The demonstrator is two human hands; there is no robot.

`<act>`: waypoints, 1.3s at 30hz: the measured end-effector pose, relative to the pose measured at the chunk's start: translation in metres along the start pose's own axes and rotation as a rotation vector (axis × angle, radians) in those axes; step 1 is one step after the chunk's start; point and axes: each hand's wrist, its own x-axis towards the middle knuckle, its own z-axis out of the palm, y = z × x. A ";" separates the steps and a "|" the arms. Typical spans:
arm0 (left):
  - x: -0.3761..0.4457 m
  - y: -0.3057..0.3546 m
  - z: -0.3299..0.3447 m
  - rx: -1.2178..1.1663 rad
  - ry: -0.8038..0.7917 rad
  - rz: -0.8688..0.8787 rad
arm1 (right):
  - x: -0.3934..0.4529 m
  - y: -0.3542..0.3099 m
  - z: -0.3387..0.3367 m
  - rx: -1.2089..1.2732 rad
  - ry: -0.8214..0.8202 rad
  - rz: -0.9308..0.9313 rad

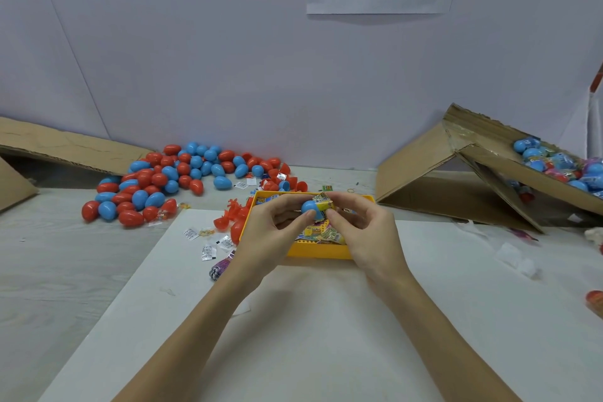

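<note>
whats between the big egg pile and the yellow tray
Loose red egg halves and a few small white packets lie there, as the head view shows.

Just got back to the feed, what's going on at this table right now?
A person's left hand pinches a blue plastic egg while the right hand pinches a yellow printed wrapper against it, both above a yellow plastic tray holding more such wrappers. A heap of loose red and blue plastic eggs lies at far left. A tilted cardboard box at right holds wrapped eggs.
</note>
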 end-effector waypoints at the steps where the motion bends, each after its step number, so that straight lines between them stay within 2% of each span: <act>1: 0.000 0.000 0.000 -0.008 0.004 -0.008 | 0.000 0.000 0.000 0.002 -0.003 -0.005; 10: 0.000 0.001 -0.002 -0.049 -0.021 -0.034 | 0.000 -0.001 0.001 -0.001 0.001 -0.010; 25: -0.005 0.006 -0.001 -0.012 -0.057 0.091 | -0.002 -0.002 0.002 0.049 0.018 0.025; 31: -0.006 0.004 0.003 0.037 0.017 0.177 | -0.001 -0.002 0.002 0.100 0.023 0.099; 33: -0.008 0.004 0.005 0.034 0.014 0.201 | -0.001 -0.002 0.004 0.214 0.018 0.163; 37: -0.010 0.007 0.011 0.150 0.013 0.306 | -0.003 -0.008 0.011 0.710 -0.020 0.429; 39: -0.010 0.007 0.012 0.212 0.018 0.363 | -0.004 -0.012 0.012 0.856 -0.048 0.535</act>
